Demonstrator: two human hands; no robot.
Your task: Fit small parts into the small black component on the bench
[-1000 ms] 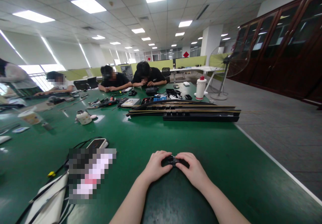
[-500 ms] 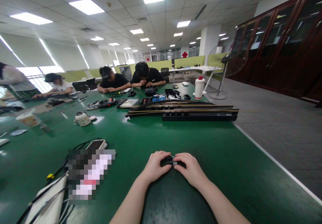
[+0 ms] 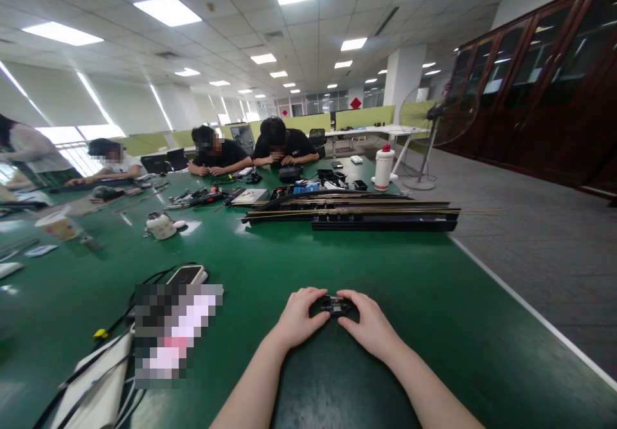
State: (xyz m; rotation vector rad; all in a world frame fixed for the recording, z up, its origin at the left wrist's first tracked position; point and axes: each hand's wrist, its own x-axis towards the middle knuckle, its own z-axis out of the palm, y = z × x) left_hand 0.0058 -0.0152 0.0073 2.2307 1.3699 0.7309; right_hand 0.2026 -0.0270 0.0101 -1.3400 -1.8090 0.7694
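Note:
Between my hands is a small black part (image 3: 336, 307) with some silvery and pale detail on top; its exact kind is too small to make out. My left hand (image 3: 299, 316) curves round its left end, with the thumb on the near side and the fingers on the far side. At the right end my right hand (image 3: 372, 323) holds it in the same way, thumb near and fingertips far. The part is low over the green tabletop (image 3: 337, 377); whether it rests there I cannot tell.
Long black rails with thin brass-coloured rods (image 3: 385, 218) lie across the table ahead. A white bottle with a red cap (image 3: 384, 169) stands behind them. To the left are a power bank (image 3: 189, 276), cables and a white cup-shaped item (image 3: 160, 226). Co-workers (image 3: 284, 146) sit opposite.
My right fingers and thumb have shifted slightly to the right and spread a little, so more of the small black part shows. My left hand stays almost the same.

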